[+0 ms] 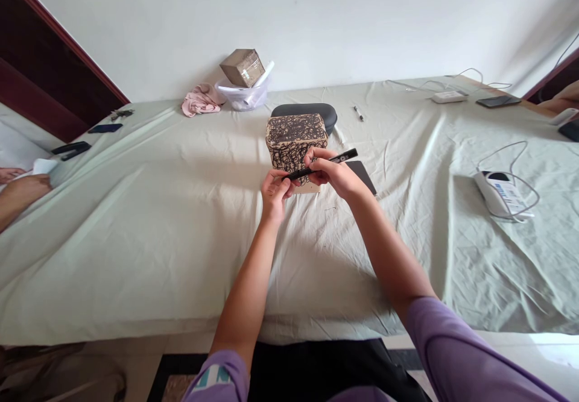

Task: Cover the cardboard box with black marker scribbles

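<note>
A black marker (342, 156) is held slantwise in front of me by both hands. My left hand (276, 192) pinches its lower left end, and my right hand (332, 170) grips it along the barrel. Behind them stands a cardboard box (296, 134), its top and front covered in black scribbled loops; its lower front shows bare cardboard. The hands hide part of that front. A flat dark object (362, 178) lies on the cloth beside my right hand, partly hidden by it. Behind the box sits a dark rounded case (328, 113).
A pale cloth covers the table (136, 257). At the back are a pink cloth (201, 100), a clear tub (246, 97) with a taped box (243, 67), and a small pen (359, 113). A corded white device (503, 194) lies right. Another person's hand (31, 188) rests left.
</note>
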The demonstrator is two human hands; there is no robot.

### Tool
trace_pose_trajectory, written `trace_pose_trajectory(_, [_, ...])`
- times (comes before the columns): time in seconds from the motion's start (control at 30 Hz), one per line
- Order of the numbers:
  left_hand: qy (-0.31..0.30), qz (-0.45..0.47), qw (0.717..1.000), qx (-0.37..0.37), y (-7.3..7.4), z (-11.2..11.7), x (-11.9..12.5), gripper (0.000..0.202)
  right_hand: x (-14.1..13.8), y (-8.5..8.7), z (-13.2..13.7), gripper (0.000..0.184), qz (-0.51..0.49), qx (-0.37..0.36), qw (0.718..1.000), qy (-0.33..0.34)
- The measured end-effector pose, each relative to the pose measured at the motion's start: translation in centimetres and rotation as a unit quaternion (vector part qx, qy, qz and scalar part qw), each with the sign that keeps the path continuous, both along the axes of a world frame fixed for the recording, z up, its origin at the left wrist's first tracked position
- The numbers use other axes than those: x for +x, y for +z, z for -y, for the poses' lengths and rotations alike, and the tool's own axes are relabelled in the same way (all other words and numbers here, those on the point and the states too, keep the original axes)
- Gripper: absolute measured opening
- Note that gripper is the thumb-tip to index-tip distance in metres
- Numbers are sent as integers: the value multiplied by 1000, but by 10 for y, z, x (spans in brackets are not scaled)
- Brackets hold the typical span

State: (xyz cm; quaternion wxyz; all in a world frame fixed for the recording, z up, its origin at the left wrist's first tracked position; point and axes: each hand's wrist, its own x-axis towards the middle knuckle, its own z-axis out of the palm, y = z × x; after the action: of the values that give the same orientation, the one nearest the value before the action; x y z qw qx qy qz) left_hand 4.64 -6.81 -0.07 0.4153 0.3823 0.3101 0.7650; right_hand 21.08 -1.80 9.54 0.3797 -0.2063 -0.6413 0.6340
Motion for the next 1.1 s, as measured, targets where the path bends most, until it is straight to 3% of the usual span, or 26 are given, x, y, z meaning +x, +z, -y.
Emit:
trace_pose_trajectory(0.2, [-16,-43,999,13,0,3,6,50,-7,-7,2,12,7,-34,999,22])
trace_pose_trajectory(0.43, [6,-72,997,3,-15,0,10,50,-15,-18,-2,19,26,-27,999,0])
trace_pose_trajectory(0.53, [-3,-107,994,7,-16,2,7,46,-1,-10,-7,23,51,-33,998,31])
trace_pose_trajectory(0.63, [-12,-124,992,34,-14,4,2,60,27,6,-11,26,18,-37,999,17])
trace_pose_trajectory(0.73, [94,-107,988,54,-21,-2,-10,65,58,20,-18,32,-43,-35,997,-51])
trace_pose_trajectory(0.8, [194,-98,976,31,-34,-12,-22,65,77,24,-26,34,-61,-43,990,-120])
trace_pose_trajectory(0.87, [234,-122,964,-20,-51,-26,-36,85,90,22,-35,31,-62,-77,981,-165])
trace_pose_trajectory(0.93, [187,-169,965,-69,-68,-41,-49,120,98,15,-45,28,-58,-133,976,-164])
trace_pose_trajectory(1.0, [89,-194,973,-88,-79,-55,-59,145,99,3,-55,39,-50,-179,972,-144])
trace_pose_trajectory(1.1, [-5,-212,974,-84,-86,-69,-66,154,90,-21,-69,37,10,-192,969,-154])
